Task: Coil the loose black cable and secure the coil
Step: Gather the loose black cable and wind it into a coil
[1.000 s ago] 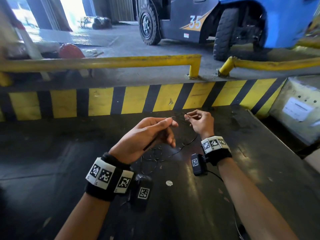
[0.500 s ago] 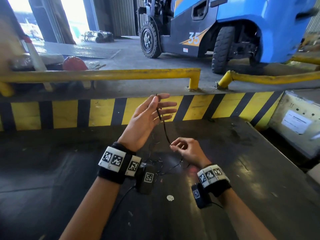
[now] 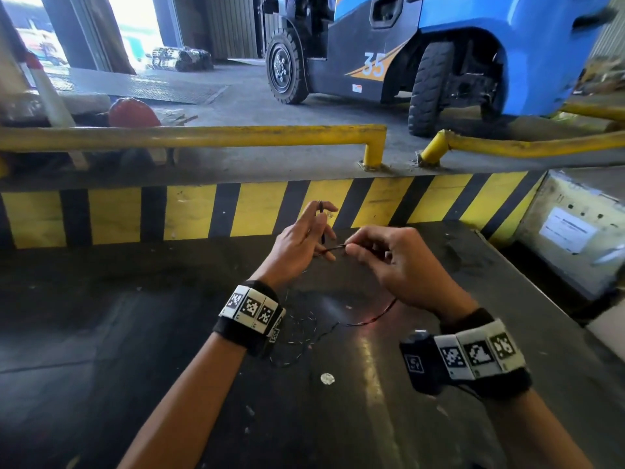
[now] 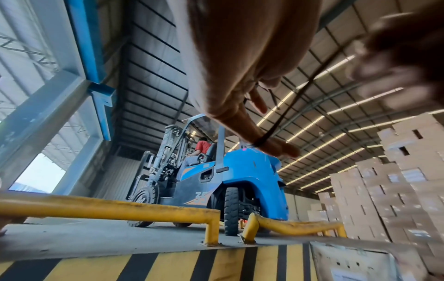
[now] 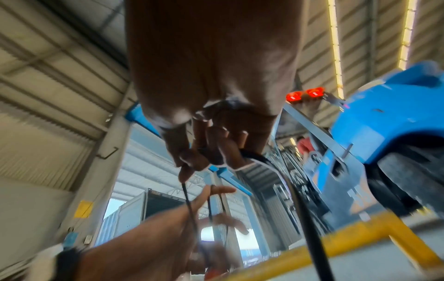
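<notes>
A thin black cable trails over the dark table, with a loose tangle below my left wrist. My left hand is raised with straight fingers, and turns of the cable loop round them. My right hand is close beside it on the right, pinching the cable between thumb and fingertips. In the right wrist view the cable runs from my right hand down toward the table, and another strand reaches the left hand.
The dark metal table ends at a yellow-and-black striped kerb with a yellow rail above. A blue forklift stands beyond. A grey box sits at right, a small white disc on the table. Cartons are stacked far right.
My right hand has come up from below and now holds the cable beside the left fingers. The left hand has lowered slightly, its fingers still straight with the cable round them.
</notes>
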The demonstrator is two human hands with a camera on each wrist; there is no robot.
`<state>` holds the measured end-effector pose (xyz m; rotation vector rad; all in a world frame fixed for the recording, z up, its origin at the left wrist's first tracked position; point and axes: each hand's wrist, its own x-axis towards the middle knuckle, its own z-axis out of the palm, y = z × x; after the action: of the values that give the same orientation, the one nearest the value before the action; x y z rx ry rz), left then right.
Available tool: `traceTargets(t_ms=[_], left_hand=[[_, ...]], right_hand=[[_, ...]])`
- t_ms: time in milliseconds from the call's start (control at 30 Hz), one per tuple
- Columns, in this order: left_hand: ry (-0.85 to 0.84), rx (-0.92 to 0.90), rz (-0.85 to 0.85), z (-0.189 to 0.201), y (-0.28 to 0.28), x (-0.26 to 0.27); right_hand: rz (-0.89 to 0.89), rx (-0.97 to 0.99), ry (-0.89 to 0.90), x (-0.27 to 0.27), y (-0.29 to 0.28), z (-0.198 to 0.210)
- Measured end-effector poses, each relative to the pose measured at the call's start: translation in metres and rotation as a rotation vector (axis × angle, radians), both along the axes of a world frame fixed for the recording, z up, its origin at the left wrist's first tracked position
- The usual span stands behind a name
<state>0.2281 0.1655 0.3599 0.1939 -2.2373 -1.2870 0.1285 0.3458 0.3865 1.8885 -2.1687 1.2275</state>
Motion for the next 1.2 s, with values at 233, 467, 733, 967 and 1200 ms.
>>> traceTargets(t_ms=[233, 467, 733, 967, 1200], left_hand=[[0.003, 0.346, -0.224, -0.007, 0.035, 0.009], [0.066, 0.438, -0.361, -0.005, 0.040, 0.024], [0.291, 0.427, -0.127, 0.013, -0.003, 0.011], [-0.048, 0.096, 0.071, -0.020, -0.024, -0.001], [0.013, 0.440, -0.268, -0.031, 0.037, 0.014]], right_hand=[[0.007, -0.008, 0.152, -0.036, -0.028, 0.052], [0.071, -0.080, -0.220, -0.069, -0.063, 0.015], [0.201, 0.086, -0.644, 0.004, -0.060, -0.105], [0.225, 0.103, -0.353, 0.012, -0.021, -0.017], [0.108, 0.029, -0.106, -0.044, -0.039, 0.061]])
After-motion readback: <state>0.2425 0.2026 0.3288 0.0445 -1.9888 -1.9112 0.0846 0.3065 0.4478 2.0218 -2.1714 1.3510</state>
